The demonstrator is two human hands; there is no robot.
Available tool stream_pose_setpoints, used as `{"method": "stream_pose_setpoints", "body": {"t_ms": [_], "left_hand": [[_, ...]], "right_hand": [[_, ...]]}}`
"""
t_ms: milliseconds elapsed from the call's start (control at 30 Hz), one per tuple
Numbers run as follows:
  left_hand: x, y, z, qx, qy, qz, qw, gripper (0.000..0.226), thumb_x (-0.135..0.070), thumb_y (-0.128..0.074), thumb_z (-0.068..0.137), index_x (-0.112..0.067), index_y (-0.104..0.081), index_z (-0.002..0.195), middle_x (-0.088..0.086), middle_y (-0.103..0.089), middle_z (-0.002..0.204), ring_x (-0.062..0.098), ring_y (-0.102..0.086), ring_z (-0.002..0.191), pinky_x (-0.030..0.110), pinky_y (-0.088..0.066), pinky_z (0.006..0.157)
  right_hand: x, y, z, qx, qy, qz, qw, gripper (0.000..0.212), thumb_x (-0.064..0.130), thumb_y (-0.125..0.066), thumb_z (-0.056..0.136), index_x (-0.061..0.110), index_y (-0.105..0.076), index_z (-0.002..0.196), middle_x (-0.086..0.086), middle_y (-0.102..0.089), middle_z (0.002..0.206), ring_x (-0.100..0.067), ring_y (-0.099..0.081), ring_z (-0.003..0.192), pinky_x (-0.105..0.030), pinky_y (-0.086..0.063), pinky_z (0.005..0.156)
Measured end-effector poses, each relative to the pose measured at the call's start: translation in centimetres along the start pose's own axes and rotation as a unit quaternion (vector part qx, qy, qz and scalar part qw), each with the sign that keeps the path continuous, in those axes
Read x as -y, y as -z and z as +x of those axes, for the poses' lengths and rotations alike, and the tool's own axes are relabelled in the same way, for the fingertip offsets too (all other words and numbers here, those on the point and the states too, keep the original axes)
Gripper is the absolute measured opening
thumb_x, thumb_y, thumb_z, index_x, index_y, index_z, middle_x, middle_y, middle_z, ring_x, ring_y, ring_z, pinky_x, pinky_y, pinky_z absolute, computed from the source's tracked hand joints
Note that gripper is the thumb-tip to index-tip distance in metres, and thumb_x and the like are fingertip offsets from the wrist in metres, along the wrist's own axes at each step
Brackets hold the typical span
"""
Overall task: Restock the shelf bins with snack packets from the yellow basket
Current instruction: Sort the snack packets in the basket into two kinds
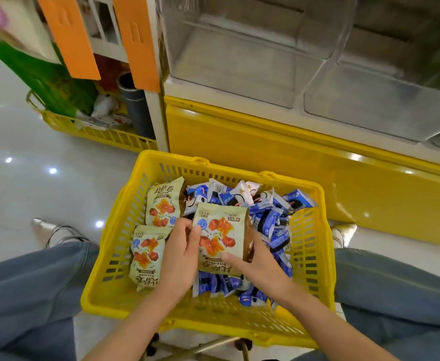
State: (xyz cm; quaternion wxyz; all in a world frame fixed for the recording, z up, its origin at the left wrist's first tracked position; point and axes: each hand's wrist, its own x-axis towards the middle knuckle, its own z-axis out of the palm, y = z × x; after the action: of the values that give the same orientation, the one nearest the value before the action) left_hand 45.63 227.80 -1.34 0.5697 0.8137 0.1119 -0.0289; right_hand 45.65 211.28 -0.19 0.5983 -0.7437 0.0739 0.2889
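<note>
A yellow basket (114, 256) stands on the floor between my knees. It holds two cream snack packets with an orange picture (161, 201) at its left and a heap of small blue and white packets (271, 217) at its right. Both hands hold a third cream packet (220, 238) just above the heap. My left hand (179, 254) grips its left edge, thumb on the front. My right hand (255, 264) grips its lower right corner. Two clear shelf bins (239, 69) (375, 100) sit beyond the basket, above a yellow base.
The yellow shelf base (266, 142) runs across behind the basket. A second yellow basket (88, 131) with a green bag and a grey tube stands at the far left under orange tags. My jeans-clad legs flank the basket on a glossy white floor.
</note>
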Motion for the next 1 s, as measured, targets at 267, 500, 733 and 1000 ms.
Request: {"method": "stream_pose_setpoints", "body": {"t_ms": [267,500,733,1000], "left_hand": [[2.3,8.4,1.5,-0.122,-0.065,0.168,0.976,0.009,-0.012,-0.047,0.094,-0.017,-0.051,0.1,0.0,-0.049,0.102,0.017,-0.05,0.097,0.031,-0.042,0.082],[7.1,11.5,1.3,-0.072,0.096,0.139,0.983,0.022,-0.028,-0.031,0.1,-0.015,-0.048,0.102,0.004,-0.058,0.09,0.022,-0.055,0.081,0.031,-0.038,0.067],[7.8,11.5,0.7,-0.072,0.091,0.13,0.985,0.023,-0.037,-0.026,0.099,-0.022,-0.042,0.093,-0.002,-0.058,0.074,0.017,-0.059,0.069,0.032,-0.042,0.057],[6.4,11.6,1.5,-0.093,0.108,0.147,0.979,0.018,-0.024,-0.036,0.099,-0.013,-0.049,0.102,0.003,-0.056,0.092,0.021,-0.057,0.086,0.031,-0.044,0.063]], "right_hand": [[2.9,-2.5,2.1,-0.017,-0.005,-0.026,1.0,0.053,0.04,-0.069,0.079,0.023,-0.047,0.125,0.005,-0.065,0.115,-0.01,-0.066,0.099,-0.031,-0.055,0.088],[1.9,-11.4,3.6,0.014,-0.044,-0.036,0.998,0.054,0.034,-0.065,0.086,0.012,-0.036,0.126,0.0,-0.059,0.12,-0.016,-0.06,0.109,-0.032,-0.051,0.094],[-1.1,-14.0,5.0,0.079,-0.038,-0.298,0.951,0.064,0.044,-0.052,0.091,0.012,-0.03,0.142,-0.005,-0.046,0.14,-0.023,-0.045,0.128,-0.036,-0.039,0.106],[-0.4,-7.2,2.8,0.029,0.031,-0.27,0.962,0.034,0.034,-0.046,0.097,0.022,-0.044,0.129,0.014,-0.058,0.107,0.007,-0.058,0.078,-0.004,-0.043,0.066]]}}
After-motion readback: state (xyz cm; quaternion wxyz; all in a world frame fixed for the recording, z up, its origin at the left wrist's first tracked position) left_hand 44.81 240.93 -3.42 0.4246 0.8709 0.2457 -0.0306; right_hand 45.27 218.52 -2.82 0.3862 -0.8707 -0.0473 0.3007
